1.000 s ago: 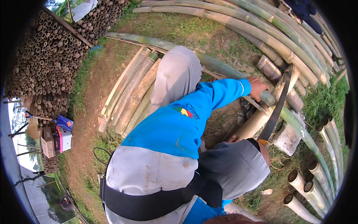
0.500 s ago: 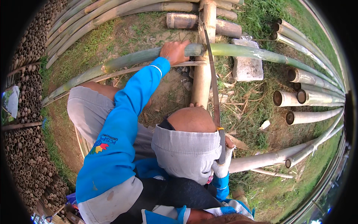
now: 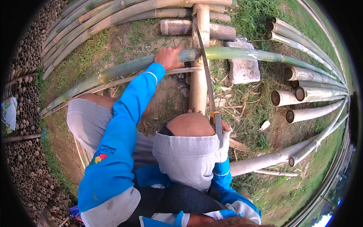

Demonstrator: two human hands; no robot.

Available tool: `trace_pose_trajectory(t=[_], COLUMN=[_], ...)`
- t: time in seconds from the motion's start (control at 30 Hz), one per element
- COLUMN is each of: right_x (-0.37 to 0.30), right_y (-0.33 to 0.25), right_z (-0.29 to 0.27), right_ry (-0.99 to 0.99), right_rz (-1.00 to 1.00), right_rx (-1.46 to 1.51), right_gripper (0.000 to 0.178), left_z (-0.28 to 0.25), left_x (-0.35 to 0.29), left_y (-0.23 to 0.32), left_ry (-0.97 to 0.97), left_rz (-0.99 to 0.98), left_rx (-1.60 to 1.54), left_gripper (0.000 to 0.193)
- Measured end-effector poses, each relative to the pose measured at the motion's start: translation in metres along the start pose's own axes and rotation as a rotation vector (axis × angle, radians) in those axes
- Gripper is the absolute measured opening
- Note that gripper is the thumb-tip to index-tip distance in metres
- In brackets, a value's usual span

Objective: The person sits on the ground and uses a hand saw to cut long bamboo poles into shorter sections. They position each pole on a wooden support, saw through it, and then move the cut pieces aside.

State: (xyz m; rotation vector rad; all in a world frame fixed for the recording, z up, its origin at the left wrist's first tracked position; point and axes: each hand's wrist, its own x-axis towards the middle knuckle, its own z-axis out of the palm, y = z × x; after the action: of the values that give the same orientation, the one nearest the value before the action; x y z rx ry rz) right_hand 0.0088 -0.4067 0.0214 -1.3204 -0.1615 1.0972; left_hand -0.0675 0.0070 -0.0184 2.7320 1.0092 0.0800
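A long green bamboo pole runs from left to right, resting across a thick pale bamboo log. Bare and closed over the top of the pole is my left hand, just left of the log. My right hand, in a white knit glove with bare fingertips, holds the dark and yellow handle of a handsaw beside my right knee. The saw's long narrow blade points away from me and crosses the pole near the log's right side. My toes press against the log, partly hidden by the knee.
A pale stone block lies under the pole, right of the log. Cut bamboo poles fan out on the right. More poles lie at the far left, and stacked bamboo ends fill the left side. Shavings litter the grass.
The saw and my right hand have moved forward, away from my body, along the blade's line. My left hand keeps its hold on the pole. The whole view has shifted slightly.
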Motion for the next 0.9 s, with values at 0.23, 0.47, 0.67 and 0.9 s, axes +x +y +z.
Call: trace_pose_trajectory(t=[0.23,0.47,0.67,0.9], right_x=[0.021,0.113,-0.045,0.129], right_y=[0.008,0.01,0.004,0.042], right_z=[0.0,0.024,-0.008,-0.015], right_ry=[0.011,-0.061,-0.057,-0.011], right_rz=[-0.394,-0.479,-0.19,-0.462], right_rx=[-0.453,-0.554,-0.162,-0.476], right_gripper=[0.047,0.045,0.039,0.041], left_z=[0.013,0.002,0.005,0.005], left_x=[-0.006,-0.001,-0.006,0.006], left_y=[-0.002,-0.004,-0.003,0.005], left_ry=[0.072,0.01,0.026,0.029], left_rz=[-0.014,0.019,0.023,-0.004], left_rx=[0.014,-0.011,-0.062,-0.034], left_gripper=[0.065,0.066,0.066,0.068])
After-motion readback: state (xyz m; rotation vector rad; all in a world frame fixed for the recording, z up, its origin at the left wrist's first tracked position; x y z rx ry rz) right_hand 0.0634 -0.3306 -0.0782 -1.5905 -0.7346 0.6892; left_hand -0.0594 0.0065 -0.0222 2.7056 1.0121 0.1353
